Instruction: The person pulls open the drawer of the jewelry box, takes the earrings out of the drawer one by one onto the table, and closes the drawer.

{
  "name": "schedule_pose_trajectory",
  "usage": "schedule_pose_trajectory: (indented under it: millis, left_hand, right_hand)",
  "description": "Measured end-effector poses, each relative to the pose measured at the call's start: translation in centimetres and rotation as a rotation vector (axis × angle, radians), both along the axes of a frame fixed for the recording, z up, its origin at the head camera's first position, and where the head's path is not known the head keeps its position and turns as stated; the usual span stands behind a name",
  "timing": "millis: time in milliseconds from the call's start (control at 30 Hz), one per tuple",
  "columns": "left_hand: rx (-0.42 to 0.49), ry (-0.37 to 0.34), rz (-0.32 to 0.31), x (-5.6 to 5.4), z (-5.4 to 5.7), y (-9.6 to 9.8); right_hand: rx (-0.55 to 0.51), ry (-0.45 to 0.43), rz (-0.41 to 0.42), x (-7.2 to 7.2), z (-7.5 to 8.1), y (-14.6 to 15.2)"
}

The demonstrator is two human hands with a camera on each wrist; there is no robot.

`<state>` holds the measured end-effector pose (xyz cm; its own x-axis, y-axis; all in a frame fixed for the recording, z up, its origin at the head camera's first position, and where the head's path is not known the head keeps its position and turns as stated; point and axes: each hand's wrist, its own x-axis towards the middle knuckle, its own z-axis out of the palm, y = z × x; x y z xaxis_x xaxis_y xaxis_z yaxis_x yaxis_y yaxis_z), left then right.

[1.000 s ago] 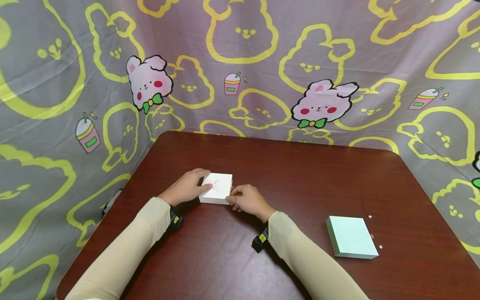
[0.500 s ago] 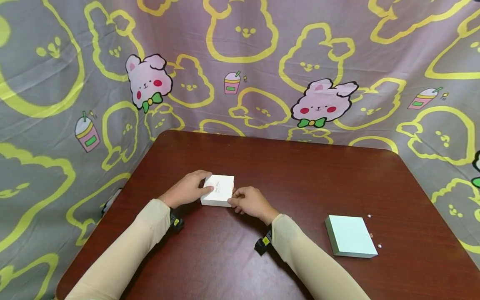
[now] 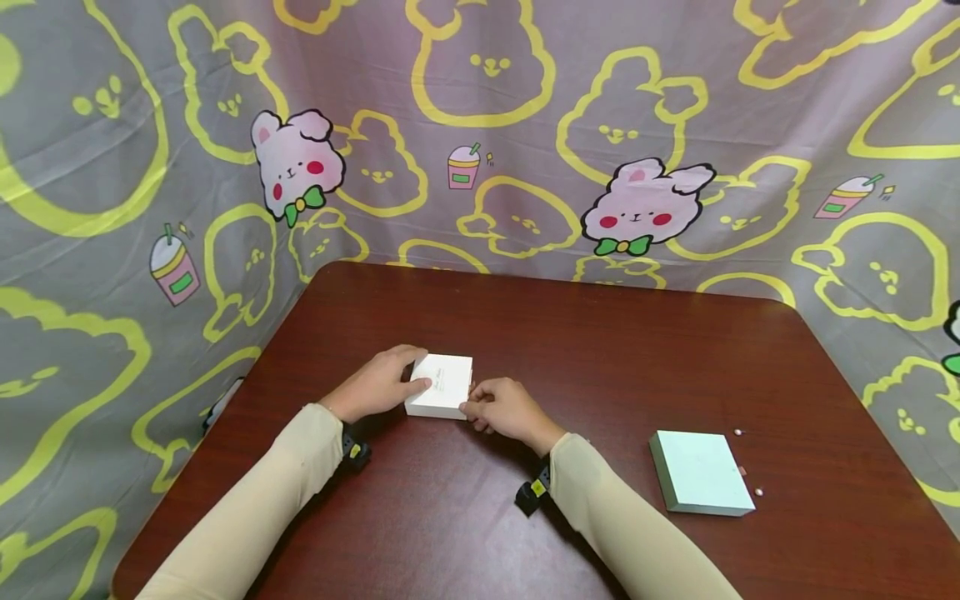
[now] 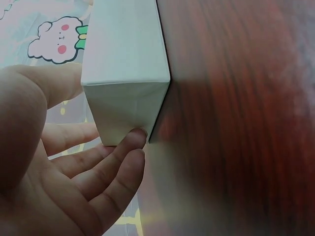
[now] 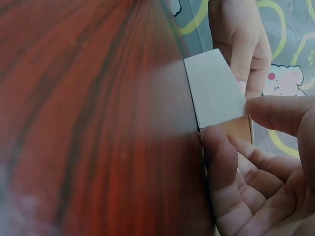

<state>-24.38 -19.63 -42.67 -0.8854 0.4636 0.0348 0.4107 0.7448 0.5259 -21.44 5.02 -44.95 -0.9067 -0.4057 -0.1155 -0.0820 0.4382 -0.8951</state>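
Note:
A small flat white box (image 3: pixel 442 387) with faint lettering on its top lies left of the table's middle. My left hand (image 3: pixel 377 385) grips its left side, thumb over the top; in the left wrist view, fingertips (image 4: pixel 138 135) rest against the box's end. At the other end my right hand (image 3: pixel 510 410) holds the near right corner. The right wrist view shows the thumb (image 5: pixel 268 113) at the top edge and curled fingers (image 5: pixel 221 164) in front of a tan end face (image 5: pixel 239 130), partly hiding it.
A mint-green box (image 3: pixel 705 472) sits on the brown wooden table (image 3: pixel 600 358) to the right, a small pinkish tab (image 3: pixel 743 471) on its right side. Two small pearl-like beads (image 3: pixel 759 492) lie beside it. A patterned curtain (image 3: pixel 525 150) hangs behind the table.
The white box has slid slightly to the right and toward me, with both hands moving along on it. The mint-green box stays where it was.

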Motion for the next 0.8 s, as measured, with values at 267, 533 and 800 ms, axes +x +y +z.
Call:
schedule_pose_trajectory:
  millis: [267, 533, 800]
  left_hand:
    - [0.004, -0.002, -0.006, 0.5, 0.1, 0.3]
    - [-0.003, -0.002, -0.011, 0.9, 0.1, 0.5]
    - [-0.003, -0.005, -0.013, 1.3, 0.1, 0.9]
  right_hand:
    - [-0.007, -0.001, 0.01, 0.3, -0.1, 0.5]
    - [0.002, -0.014, 0.028, 0.6, 0.1, 0.8]
    - [0.01, -0.024, 0.058, 0.8, 0.2, 1.3]
